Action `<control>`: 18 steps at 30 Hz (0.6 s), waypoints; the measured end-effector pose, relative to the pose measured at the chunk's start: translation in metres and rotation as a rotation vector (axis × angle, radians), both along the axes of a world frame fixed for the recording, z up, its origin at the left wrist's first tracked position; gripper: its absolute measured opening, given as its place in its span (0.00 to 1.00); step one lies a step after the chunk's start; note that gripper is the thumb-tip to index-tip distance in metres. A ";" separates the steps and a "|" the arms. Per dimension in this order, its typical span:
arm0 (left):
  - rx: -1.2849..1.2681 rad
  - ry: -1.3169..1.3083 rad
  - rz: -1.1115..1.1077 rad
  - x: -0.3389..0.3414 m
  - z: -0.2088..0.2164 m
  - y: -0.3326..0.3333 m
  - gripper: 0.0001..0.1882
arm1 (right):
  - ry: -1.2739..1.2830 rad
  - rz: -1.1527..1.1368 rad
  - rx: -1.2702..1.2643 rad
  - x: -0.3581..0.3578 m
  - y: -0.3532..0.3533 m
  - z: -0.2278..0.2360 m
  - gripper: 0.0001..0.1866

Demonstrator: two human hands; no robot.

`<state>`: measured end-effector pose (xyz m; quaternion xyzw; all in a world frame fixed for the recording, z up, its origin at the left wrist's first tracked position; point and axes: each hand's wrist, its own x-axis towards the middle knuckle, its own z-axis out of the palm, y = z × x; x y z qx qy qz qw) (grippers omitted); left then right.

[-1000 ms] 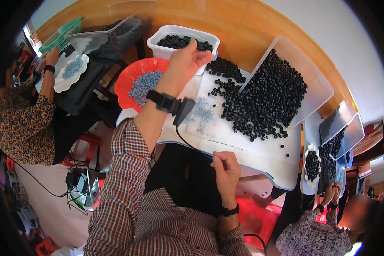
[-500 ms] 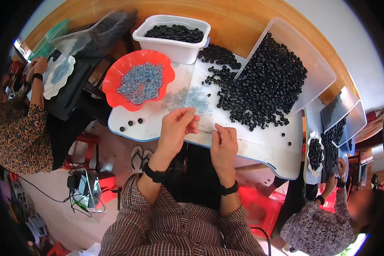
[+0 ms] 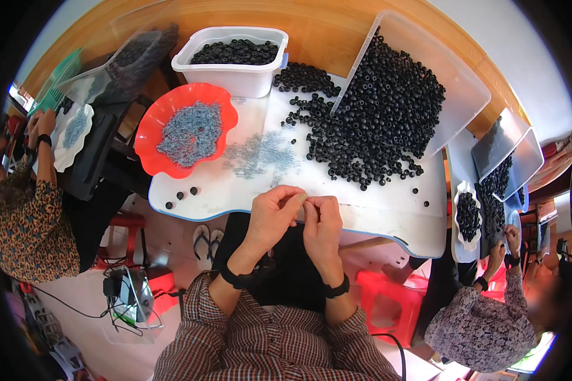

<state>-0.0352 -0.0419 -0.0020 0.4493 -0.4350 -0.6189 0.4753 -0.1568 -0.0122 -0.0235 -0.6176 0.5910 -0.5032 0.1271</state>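
Note:
My left hand (image 3: 274, 221) and my right hand (image 3: 323, 232) meet fingertip to fingertip over the near edge of the white table. Both are closed in a pinch; what lies between the fingers is hidden or too small to name. Beyond them, tiny grey-blue pieces (image 3: 264, 154) are strewn on the tabletop. More of these fill the middle of a red wavy-rimmed bowl (image 3: 147, 136) at the left. A large heap of small round black parts (image 3: 388, 105) spills out of a tipped clear bin (image 3: 461, 82) at the right.
A white tub (image 3: 229, 77) of black parts stands behind the bowl. Three loose black parts (image 3: 180, 195) lie near the table's left edge. People work at tables on both sides; a red stool (image 3: 388, 305) stands at lower right.
My hands, apart before, have come together and drawn nearer to me, now pinching at one spot. The whole view has shifted slightly, so the table things sit further left.

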 end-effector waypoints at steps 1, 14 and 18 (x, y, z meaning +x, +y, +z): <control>0.009 -0.041 -0.040 -0.002 0.004 0.000 0.09 | -0.002 -0.004 0.001 -0.002 0.003 0.000 0.02; -0.661 -0.992 0.221 -0.038 0.010 -0.065 0.07 | -0.280 -0.052 0.103 -0.026 0.014 -0.005 0.03; -0.616 -1.172 0.160 -0.047 0.012 -0.078 0.10 | -0.272 -0.054 0.082 -0.026 0.016 -0.006 0.03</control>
